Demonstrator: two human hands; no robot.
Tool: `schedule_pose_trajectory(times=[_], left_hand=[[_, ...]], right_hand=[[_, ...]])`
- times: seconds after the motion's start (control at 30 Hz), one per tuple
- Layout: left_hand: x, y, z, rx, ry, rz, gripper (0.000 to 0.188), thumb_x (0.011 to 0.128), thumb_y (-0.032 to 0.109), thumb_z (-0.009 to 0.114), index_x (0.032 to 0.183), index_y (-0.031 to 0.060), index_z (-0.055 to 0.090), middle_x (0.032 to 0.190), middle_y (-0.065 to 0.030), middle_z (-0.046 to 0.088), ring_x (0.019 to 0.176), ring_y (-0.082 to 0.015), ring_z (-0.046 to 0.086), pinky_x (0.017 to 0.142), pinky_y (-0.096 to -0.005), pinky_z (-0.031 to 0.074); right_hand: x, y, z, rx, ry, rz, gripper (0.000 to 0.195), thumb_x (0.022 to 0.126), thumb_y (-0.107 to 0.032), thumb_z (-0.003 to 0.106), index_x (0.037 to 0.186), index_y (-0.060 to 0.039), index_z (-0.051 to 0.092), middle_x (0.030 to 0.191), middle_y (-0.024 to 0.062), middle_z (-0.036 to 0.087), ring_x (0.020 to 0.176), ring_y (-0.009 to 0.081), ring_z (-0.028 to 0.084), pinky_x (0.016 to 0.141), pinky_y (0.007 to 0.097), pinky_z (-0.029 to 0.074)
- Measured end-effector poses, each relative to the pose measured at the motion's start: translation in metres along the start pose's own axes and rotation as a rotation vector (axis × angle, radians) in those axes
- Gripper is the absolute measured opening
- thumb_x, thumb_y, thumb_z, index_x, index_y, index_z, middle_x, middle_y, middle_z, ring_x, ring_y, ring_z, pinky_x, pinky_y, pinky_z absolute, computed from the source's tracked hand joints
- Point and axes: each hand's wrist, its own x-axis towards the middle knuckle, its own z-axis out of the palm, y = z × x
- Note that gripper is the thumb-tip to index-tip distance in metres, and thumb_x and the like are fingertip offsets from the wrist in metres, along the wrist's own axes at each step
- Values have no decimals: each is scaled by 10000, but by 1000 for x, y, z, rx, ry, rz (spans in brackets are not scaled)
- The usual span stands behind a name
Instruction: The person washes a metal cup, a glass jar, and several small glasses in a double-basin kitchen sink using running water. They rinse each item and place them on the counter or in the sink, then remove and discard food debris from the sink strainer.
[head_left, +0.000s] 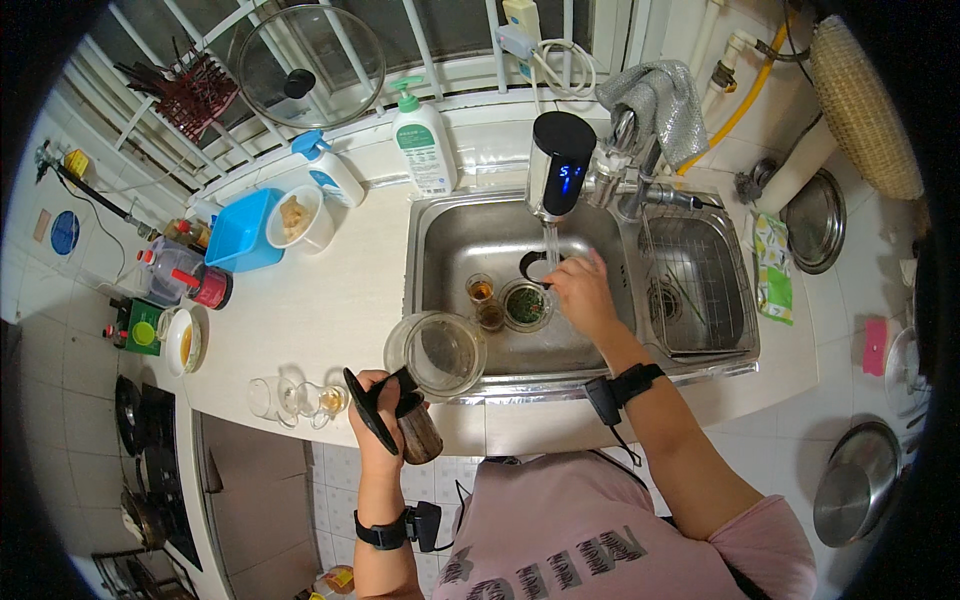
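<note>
My left hand (381, 409) is over the counter's front edge, gripping a black lid (369, 411) and a cylindrical metal strainer (420, 435). A black handle piece under its fingers meets a round glass pot (442, 352), which overlaps the sink's near rim. Inside the large basin, my right hand (585, 292) is beside the running water, its fingertips on a black curved handle (534, 264). Just left of those fingers stands a glass vessel (526, 305) with green leaves in it; whether the handle belongs to it is unclear. Two small glasses (480, 288) of brown liquid stand beside it.
A tap unit (559, 165) with a lit display pours into the steel sink (517, 214). Glass cups (289, 401) stand near the counter's front edge. Behind are a blue tub (244, 229), a white bowl (300, 217) and pump bottles (424, 146). A wire rack (694, 285) covers the small basin.
</note>
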Motion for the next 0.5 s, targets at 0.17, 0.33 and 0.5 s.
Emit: schedule_pose_trajectory(times=[0.17, 0.33, 0.5], left_hand=[[0, -1, -3, 7, -34, 1, 91, 910, 120, 526, 899, 38, 487, 769, -107, 591, 612, -212, 603, 574, -341, 535], [-2, 1, 3, 21, -42, -10, 85, 910, 141, 508, 899, 60, 481, 767, -107, 590, 613, -211, 598, 576, -337, 525], [-1, -1, 4, -19, -6, -19, 100, 885, 81, 545, 897, -9, 502, 749, -120, 586, 604, -245, 621, 577, -356, 527]], right_hand=[[2, 0, -17, -127, 89, -140, 135, 729, -51, 640, 795, -146, 709, 840, 6, 595, 954, 183, 570, 1045, 507, 289], [-2, 5, -31, -115, 1, -278, 126, 730, -89, 656, 823, -152, 714, 842, 3, 590, 956, 189, 567, 1043, 506, 284], [-20, 44, -39, 623, -240, 424, 423, 824, -90, 655, 1236, -96, 556, 882, 27, 626, 822, 160, 574, 837, 379, 428]])
